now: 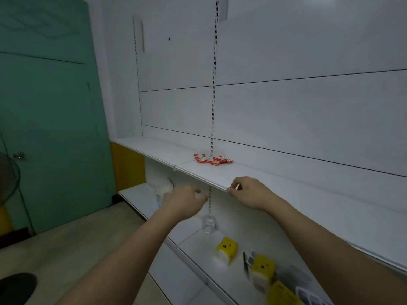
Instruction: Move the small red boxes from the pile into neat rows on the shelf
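A loose pile of several small red boxes [212, 159] lies on the white shelf [259, 179], against the back panel beside a slotted upright. My right hand [248, 191] hovers at the shelf's front edge, well short of the pile, fingers curled apart and holding nothing. My left hand [184, 200] is lower and to the left, below the shelf's edge, fingers loosely spread and empty.
A lower shelf [198, 245] carries yellow packs [226, 249], a clear plastic piece [209, 224] and a white bag [164, 188]. A green door [50, 119] stands to the left, over tan floor [72, 243]. Slotted upright [213, 84] runs up the white back panel.
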`<state>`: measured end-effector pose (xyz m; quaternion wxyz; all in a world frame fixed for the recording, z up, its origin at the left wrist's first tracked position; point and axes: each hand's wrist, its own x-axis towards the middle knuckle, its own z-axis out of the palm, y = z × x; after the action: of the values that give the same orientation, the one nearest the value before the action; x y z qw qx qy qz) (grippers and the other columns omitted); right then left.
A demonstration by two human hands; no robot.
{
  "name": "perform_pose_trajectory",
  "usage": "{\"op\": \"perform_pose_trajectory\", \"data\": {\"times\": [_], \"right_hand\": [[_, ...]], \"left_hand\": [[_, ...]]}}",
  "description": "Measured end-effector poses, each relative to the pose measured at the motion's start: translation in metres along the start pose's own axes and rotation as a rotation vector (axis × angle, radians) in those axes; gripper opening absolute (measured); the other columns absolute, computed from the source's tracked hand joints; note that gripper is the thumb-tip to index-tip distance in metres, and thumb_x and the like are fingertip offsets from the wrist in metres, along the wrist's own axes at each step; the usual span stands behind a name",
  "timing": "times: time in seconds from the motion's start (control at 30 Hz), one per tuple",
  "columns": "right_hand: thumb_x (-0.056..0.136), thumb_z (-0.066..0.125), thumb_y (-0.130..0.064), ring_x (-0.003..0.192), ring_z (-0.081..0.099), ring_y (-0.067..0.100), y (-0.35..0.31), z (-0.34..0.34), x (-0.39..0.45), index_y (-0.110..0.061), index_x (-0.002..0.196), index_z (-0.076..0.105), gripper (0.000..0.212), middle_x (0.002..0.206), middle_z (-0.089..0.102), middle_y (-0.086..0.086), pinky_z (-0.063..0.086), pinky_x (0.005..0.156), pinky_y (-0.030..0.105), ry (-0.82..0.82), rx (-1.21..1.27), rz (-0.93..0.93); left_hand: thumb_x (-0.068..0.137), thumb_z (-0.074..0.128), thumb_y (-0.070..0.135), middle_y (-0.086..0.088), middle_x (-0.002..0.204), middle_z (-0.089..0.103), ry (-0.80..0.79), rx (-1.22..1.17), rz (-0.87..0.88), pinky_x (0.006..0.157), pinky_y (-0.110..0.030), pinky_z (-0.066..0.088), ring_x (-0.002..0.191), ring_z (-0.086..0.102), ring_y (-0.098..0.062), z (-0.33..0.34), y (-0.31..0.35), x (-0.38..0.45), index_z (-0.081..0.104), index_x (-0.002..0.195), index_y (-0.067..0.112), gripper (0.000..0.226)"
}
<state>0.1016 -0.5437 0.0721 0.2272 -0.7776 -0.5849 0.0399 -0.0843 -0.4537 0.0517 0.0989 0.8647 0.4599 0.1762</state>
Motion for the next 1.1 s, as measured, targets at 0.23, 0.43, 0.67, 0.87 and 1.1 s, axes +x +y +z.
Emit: {"op": "perform_pose_trajectory", "data": {"times": [0.23,0.43,0.67,0.87,1.1], "right_hand": [[0.092,0.052,-0.043,0.095,0.057,0.019,0.005,0.061,0.126,-0.020,0.103,0.063,0.028,0.105,0.063,0.001,0.049,0.084,0.036,0.030,0.127,0.035],[0.092,0.052,-0.035,0.091,0.059,0.021,0.000,0.115,0.226,-0.016,0.110,0.062,0.027,0.103,0.062,0.004,0.050,0.080,0.036,0.106,0.196,0.066],[0.092,0.053,-0.030,0.105,0.055,0.025,-0.002,0.154,0.322,-0.013,0.122,0.056,0.035,0.115,0.061,0.009,0.047,0.088,0.035,0.164,0.122,0.169],[0.091,0.055,-0.034,0.114,0.047,0.030,-0.004,0.183,0.389,-0.011,0.130,0.047,0.045,0.126,0.053,0.013,0.039,0.095,0.038,0.285,0.011,0.288],[0.087,0.048,-0.060,0.122,0.046,0.029,-0.012,0.203,0.442,-0.023,0.136,0.042,0.061,0.137,0.046,0.007,0.044,0.092,0.039,0.354,-0.207,0.577]], "left_hand": [[0.089,0.036,0.065,-0.001,0.130,0.058,-0.115,0.081,0.017,0.099,-0.045,0.041,0.118,0.052,-0.023,0.014,-0.067,0.109,0.056,0.125,0.030,0.054],[0.091,0.040,0.060,0.000,0.127,0.058,-0.062,0.071,0.043,0.094,-0.045,0.047,0.111,0.055,-0.021,0.020,-0.123,0.198,0.058,0.124,0.030,0.048],[0.092,0.043,0.055,0.004,0.118,0.061,-0.001,-0.082,0.137,0.088,-0.037,0.049,0.102,0.056,-0.015,0.039,-0.178,0.287,0.061,0.120,0.030,0.041],[0.093,0.049,0.046,0.008,0.114,0.060,-0.005,-0.243,0.280,0.091,-0.035,0.046,0.105,0.051,-0.013,0.063,-0.214,0.380,0.059,0.118,0.032,0.031],[0.091,0.056,0.033,0.007,0.116,0.058,-0.140,-0.432,0.438,0.092,-0.030,0.043,0.106,0.050,-0.012,0.093,-0.242,0.490,0.058,0.117,0.030,0.027]]}}
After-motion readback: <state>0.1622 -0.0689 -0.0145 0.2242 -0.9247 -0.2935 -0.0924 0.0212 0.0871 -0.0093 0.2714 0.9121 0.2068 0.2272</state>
